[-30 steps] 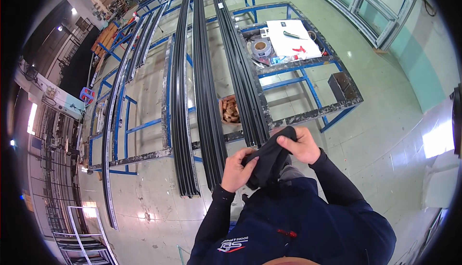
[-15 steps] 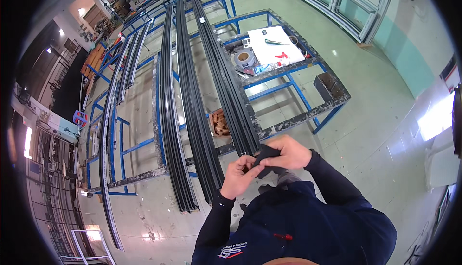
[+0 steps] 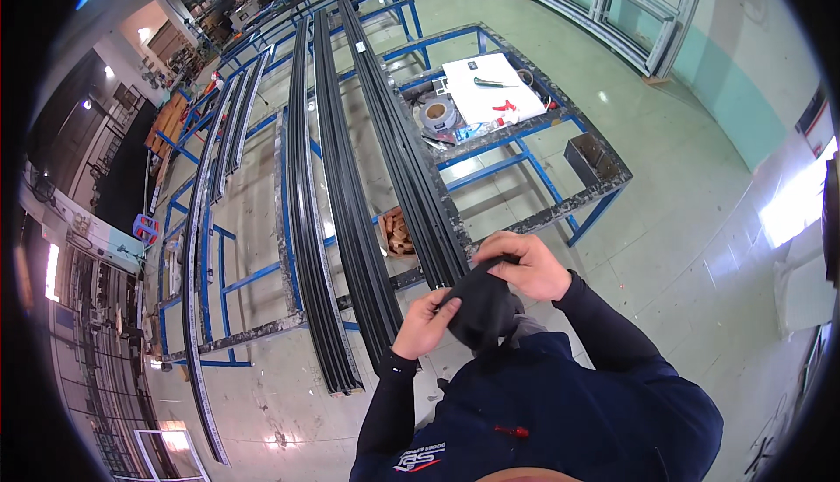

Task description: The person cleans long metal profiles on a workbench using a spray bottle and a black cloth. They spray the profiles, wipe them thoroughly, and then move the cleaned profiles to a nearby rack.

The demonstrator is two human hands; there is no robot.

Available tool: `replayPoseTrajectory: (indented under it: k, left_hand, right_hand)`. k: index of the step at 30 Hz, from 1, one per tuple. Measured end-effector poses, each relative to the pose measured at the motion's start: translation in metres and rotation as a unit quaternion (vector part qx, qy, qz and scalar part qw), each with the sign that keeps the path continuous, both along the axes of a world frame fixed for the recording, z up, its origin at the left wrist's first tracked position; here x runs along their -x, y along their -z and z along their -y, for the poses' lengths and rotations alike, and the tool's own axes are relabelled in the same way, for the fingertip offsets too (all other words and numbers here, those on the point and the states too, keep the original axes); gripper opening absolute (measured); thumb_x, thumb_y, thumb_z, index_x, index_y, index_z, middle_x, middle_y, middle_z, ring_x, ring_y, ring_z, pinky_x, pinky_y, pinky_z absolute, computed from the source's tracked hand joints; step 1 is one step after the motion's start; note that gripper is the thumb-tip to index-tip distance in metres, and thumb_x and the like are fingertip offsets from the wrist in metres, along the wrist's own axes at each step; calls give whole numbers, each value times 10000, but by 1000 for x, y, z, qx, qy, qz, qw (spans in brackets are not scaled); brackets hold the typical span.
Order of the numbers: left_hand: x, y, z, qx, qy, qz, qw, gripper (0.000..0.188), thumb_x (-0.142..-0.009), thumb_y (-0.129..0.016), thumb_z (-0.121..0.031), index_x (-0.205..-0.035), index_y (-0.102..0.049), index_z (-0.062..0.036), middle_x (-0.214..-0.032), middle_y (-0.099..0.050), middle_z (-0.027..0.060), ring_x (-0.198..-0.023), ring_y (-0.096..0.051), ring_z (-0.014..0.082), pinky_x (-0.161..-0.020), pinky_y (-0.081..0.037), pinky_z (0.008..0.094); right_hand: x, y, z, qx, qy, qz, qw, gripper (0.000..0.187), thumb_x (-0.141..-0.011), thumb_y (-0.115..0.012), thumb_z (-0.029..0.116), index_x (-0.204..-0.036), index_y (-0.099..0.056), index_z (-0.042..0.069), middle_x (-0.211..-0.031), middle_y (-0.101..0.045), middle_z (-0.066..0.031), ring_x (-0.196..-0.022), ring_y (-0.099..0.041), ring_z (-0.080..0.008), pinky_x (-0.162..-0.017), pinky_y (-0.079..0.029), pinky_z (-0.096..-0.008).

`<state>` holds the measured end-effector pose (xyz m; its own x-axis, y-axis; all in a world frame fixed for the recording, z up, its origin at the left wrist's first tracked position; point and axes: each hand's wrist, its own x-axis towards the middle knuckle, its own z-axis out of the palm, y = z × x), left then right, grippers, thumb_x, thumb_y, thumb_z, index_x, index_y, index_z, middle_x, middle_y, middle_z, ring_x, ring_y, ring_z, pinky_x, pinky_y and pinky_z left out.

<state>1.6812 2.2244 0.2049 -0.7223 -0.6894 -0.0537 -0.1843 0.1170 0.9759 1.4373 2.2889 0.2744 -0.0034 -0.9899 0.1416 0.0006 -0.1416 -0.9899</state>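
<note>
Long black profiles (image 3: 398, 141) are running in bundles from the upper middle of the frame toward us, lying across a blue-legged bench (image 3: 254, 329). Near the center, one bundle is ending just beyond our hands, and another is passing partly out of sight behind our left forearm. A white board (image 3: 477, 80) is lying right of upper center, with a red tool (image 3: 505, 107) resting on it and a tape roll (image 3: 437, 115) sitting beside it. Brown pieces (image 3: 399, 230) are filling a box between two bundles, while a large frame (image 3: 604, 1) is standing at the upper right.

Both our forearms are angling inward from the lower part of the frame. Our left hand (image 3: 422, 323) is pinching a black cloth (image 3: 484, 310), thumb lying on top; our right hand (image 3: 532, 268) is closing fingers and thumb on its upper edge.

The cloth is hanging between our hands, just below center, above our navy top (image 3: 560, 394). Its upper edge is slanting from lower left to upper right, and its bulk is drooping toward the bottom; folds are hiding its long axis.
</note>
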Motion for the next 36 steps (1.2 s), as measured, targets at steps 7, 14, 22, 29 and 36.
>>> replayPoseTrajectory:
  k: [7, 14, 22, 29, 36]
  left_hand:
    - [8, 10, 11, -101, -48, -118, 987, 253, -987, -552, 18, -1211, -669, 18, -1085, -703, 61, -1009, -655, 122, -893, -518, 263]
    - [27, -17, -12, -72, -17, -159, 985, 369, -867, -501, 109, -1186, -664, 20, -1122, -707, 91, -1043, -668, 169, -919, -528, 305]
    - [39, 50, -35, -96, -292, -164, 937, 190, -963, -662, -54, -1137, -594, -24, -1020, -642, 2, -978, -595, 59, -853, -498, 239]
    - [27, 85, -60, -189, -194, -230, 935, 191, -1002, -636, -86, -1181, -605, -26, -1092, -632, 16, -1037, -590, 78, -914, -494, 239]
    - [49, 72, -49, -47, -327, -210, 920, 108, -1051, -530, -106, -1131, -543, -35, -1048, -634, 65, -989, -608, 116, -888, -517, 297]
  right_hand:
    - [4, 15, -19, 78, -187, -126, 971, 208, -813, -642, 14, -1014, -694, 37, -1075, -667, -103, -1057, -636, -270, -918, -501, -369]
    - [-15, 58, -5, -58, -154, 30, 986, 633, -985, -660, 371, -1448, -471, -17, -1352, -594, -175, -1294, -541, -257, -1109, -398, -378]
    - [-52, 97, -24, -74, 93, 2, 993, 152, -955, -629, 73, -1073, -636, -21, -942, -664, -32, -888, -584, -97, -820, -488, -279]
    - [-45, 90, -18, -133, 20, 62, 989, 140, -993, -623, 117, -1009, -634, -21, -906, -672, -22, -845, -579, -77, -753, -494, -263]
    - [-32, 77, -3, -134, -124, -89, 979, 347, -1037, -595, 262, -1207, -637, -37, -1027, -712, -64, -966, -613, -115, -857, -517, -313]
